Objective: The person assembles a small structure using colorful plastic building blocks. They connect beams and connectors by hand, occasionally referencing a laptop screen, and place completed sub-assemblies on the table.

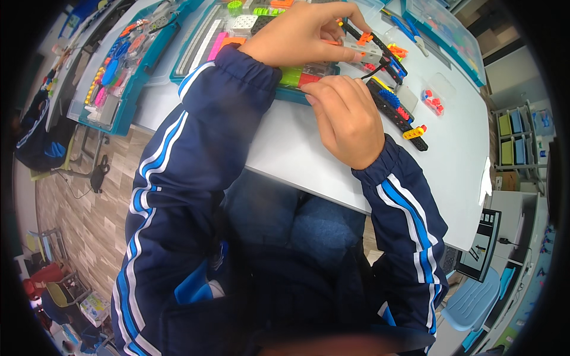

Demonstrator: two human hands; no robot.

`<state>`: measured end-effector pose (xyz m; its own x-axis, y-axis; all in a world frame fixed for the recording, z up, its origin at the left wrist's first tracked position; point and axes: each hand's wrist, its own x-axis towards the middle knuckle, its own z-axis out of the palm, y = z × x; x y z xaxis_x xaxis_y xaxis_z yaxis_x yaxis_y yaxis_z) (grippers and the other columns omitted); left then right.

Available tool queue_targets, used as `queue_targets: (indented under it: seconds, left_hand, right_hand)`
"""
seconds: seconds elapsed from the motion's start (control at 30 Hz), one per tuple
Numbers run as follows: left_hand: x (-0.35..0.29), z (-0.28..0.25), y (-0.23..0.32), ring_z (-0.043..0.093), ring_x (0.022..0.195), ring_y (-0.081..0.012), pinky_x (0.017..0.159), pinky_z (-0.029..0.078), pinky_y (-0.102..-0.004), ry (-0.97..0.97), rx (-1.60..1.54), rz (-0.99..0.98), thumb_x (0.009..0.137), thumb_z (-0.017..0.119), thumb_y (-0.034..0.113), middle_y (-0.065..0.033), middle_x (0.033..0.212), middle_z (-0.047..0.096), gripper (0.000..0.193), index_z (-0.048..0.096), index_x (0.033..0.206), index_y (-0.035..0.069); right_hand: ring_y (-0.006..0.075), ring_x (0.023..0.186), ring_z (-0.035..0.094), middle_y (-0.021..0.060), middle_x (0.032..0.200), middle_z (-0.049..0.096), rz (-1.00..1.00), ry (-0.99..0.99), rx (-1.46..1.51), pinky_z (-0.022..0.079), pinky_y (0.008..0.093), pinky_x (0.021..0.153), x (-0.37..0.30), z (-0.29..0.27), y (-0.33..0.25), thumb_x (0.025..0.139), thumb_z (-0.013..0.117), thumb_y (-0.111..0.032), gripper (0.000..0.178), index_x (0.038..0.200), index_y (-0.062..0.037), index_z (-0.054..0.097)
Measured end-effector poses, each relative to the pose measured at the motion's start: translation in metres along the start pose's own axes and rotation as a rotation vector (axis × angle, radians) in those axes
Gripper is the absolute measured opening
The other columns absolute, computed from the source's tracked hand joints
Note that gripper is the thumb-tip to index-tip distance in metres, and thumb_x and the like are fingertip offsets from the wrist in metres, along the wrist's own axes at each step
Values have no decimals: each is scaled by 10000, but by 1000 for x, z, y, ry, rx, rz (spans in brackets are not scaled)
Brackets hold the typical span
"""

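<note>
My left hand (297,37) reaches over the tray from the left. Its thumb and forefinger close around the near end of a building-block model with a grey block (367,54), black beams and orange connectors. Just below it, my right hand (347,115) is closed, fingers curled and fingertips together at the tray's near edge. A red piece (307,79) shows beside those fingertips; whether they grip it I cannot tell. A black beam (396,114) with blue and red gears and a yellow piece lies on the table right of my right hand.
The teal parts tray (291,95) sits under my left forearm, sorted with coloured pieces. Another teal parts case (123,113) stands at the left. A small clear box (436,98) holds red and white pieces. Blue-handled pliers (409,32) lie far right, near a lidded case (445,32).
</note>
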<state>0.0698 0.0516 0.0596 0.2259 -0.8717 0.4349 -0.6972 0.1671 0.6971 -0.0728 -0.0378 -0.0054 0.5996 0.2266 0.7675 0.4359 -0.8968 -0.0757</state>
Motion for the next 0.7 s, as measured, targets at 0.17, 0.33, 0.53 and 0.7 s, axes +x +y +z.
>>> queue_targets:
  seconds: [0.17, 0.33, 0.53, 0.7]
  left_hand:
    - [-1, -1, 1, 463, 630, -56, 569, 385, -219, -23, -43, -33, 820, 730, 145, 10, 666, 504, 317, 600, 1096, 54]
    - [-1, 0, 1, 447, 624, -58, 563, 385, -226, 0, -31, -4, 826, 728, 153, 12, 661, 482, 325, 598, 1106, 54]
    - [-1, 0, 0, 443, 626, -56, 563, 382, -221, 8, 23, 0, 808, 738, 141, 19, 667, 454, 355, 579, 1120, 82]
    - [0, 0, 1, 437, 611, -50, 553, 369, -209, -4, -1, -32, 804, 734, 123, 31, 654, 437, 342, 564, 1099, 89]
  right_hand:
    - [251, 787, 558, 92, 859, 567, 10, -15, 1, 420, 355, 705, 0, -1, -1, 696, 637, 46, 234, 925, -2, 622]
    - [250, 790, 558, 91, 864, 567, 2, -7, 6, 421, 353, 707, 1, -2, -1, 693, 638, 45, 234, 922, -3, 622]
    - [253, 795, 559, 94, 866, 568, 16, -31, 4, 419, 354, 707, 0, -3, -1, 692, 640, 44, 231, 917, -3, 622]
    - [253, 789, 558, 94, 858, 565, 11, -22, 9, 418, 354, 705, 0, -2, 0, 688, 644, 44, 232, 914, -1, 622]
